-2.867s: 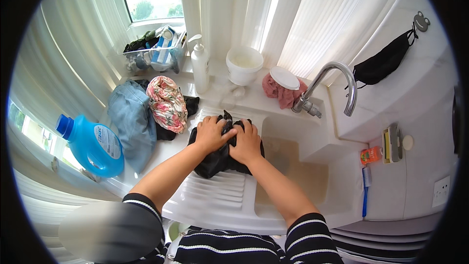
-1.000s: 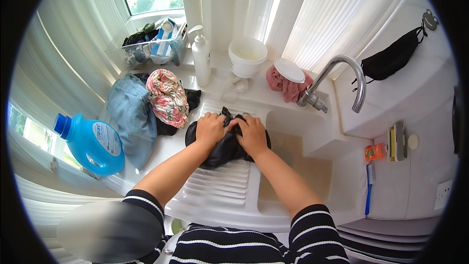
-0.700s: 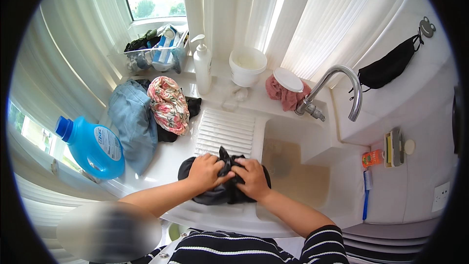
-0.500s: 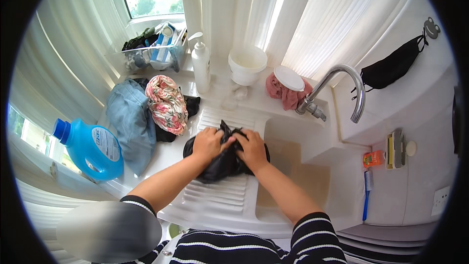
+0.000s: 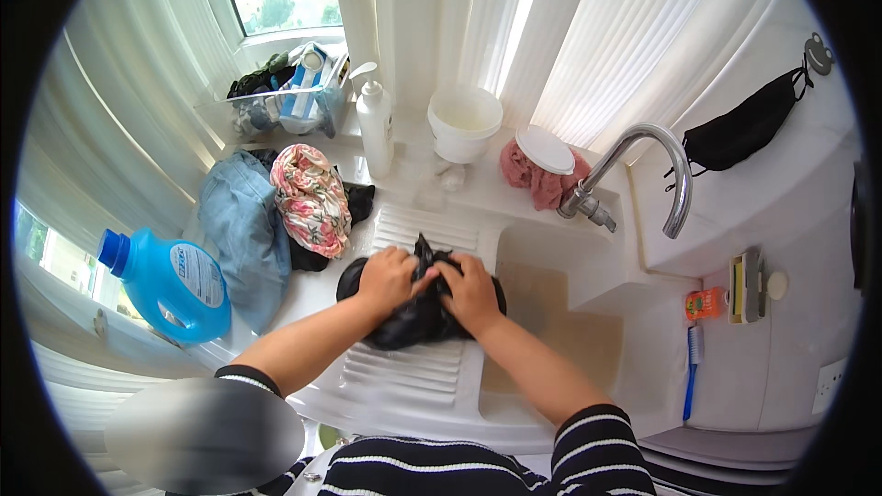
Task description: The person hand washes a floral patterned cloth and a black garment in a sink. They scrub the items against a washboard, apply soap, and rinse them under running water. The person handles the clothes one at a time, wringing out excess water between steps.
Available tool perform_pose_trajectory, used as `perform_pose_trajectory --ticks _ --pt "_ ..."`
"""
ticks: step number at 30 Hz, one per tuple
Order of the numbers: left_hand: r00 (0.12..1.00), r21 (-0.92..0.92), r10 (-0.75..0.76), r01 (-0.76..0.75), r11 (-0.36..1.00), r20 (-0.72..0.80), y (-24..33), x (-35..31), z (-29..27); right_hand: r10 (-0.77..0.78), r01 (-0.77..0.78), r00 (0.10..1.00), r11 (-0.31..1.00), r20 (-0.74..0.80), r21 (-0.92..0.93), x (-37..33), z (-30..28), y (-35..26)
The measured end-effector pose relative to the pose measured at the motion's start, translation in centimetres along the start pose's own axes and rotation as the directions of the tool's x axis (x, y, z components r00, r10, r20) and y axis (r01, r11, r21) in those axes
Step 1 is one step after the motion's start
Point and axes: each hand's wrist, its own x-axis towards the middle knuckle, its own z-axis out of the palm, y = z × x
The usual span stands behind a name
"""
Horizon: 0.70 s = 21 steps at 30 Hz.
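Note:
A bunched black garment [image 5: 418,326] lies on the white ribbed washboard [image 5: 404,375] beside the sink basin. My left hand [image 5: 390,277] grips its left part, fingers curled into the cloth. Close on the other side, my right hand [image 5: 470,292] holds the cloth too, its thumb near the left one. A peak of black fabric sticks up between the two hands. The fingertips are partly buried in the folds.
Murky water stands in the sink basin [image 5: 551,335] on the right, under a chrome faucet [image 5: 675,184]. To the left are a blue detergent jug [image 5: 184,298], jeans [image 5: 243,230] and a floral cloth [image 5: 312,202]. Behind stand a pump bottle [image 5: 375,129] and a white tub [image 5: 465,124].
Both hands have shifted very slightly with the black garment, still gripping it. The folds between them look a little rearranged. The other things stay where they were.

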Motion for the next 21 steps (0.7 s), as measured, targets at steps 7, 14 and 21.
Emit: perform_pose_trajectory --ticks 7,14,21 --pt "0.923 0.262 -0.38 0.355 0.898 0.054 1.4 3.9 1.8 0.174 -0.191 0.98 0.964 -0.099 -0.187 3.3 2.1 1.8" --pt "0.972 -0.022 0.072 -0.069 0.997 0.224 2.5 -4.3 -3.9 -0.049 0.05 0.999 0.996 -0.013 0.075 -5.2 -1.3 -3.8" --pt "0.956 0.243 -0.222 0.265 0.933 -0.191 -0.1 4.8 2.5 0.243 -0.271 0.956 0.946 -0.163 -0.18 5.2 1.5 0.7"
